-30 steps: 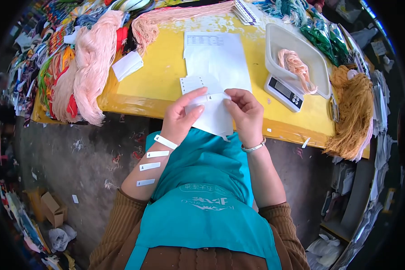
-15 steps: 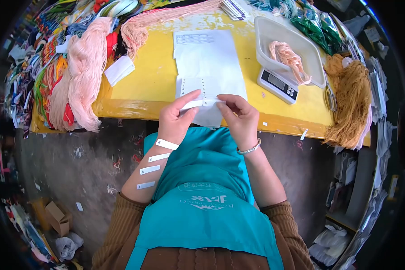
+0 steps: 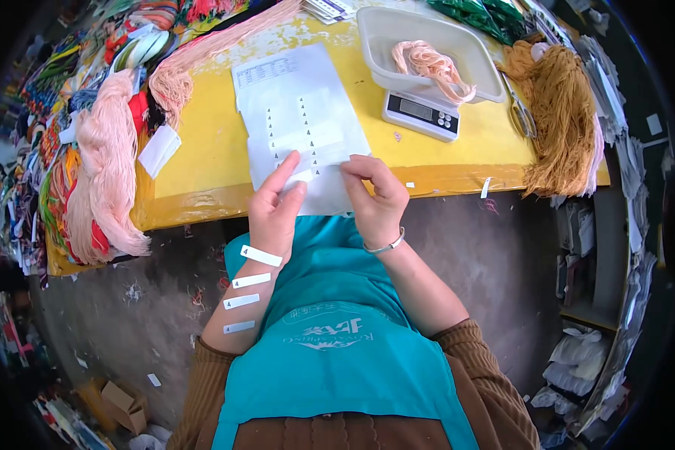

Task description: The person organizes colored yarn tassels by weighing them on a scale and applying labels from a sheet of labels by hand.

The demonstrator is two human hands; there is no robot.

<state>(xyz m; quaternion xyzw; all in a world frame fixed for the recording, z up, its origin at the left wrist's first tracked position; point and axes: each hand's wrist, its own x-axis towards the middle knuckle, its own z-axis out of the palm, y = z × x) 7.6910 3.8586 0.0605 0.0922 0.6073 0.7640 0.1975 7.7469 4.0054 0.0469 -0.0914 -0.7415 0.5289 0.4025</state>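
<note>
A sheet of white labels printed with "4" [image 3: 301,139] lies over a larger white paper [image 3: 292,75] at the table's front edge. My left hand [image 3: 274,214] is closed on the lower left part of the label sheet, index finger and thumb against it. At the sheet's lower right edge, my right hand [image 3: 379,196] is closed, with thumb and index finger pinched together; what is between them is too small to make out. Several white label strips [image 3: 251,280], each marked "4", are stuck along my left wrist and forearm.
A digital scale [image 3: 420,116] carries a clear plastic tub [image 3: 491,86] with a peach thread skein [image 3: 431,67]. Scissors [image 3: 519,112] lie beside brown thread [image 3: 562,120]. Pink thread hanks [image 3: 105,165] hang over the left edge near a folded white paper [image 3: 159,150].
The view has shifted, so the table items sit further left. Both hands have moved down relative to the papers, and more rows of the label sheet now show.
</note>
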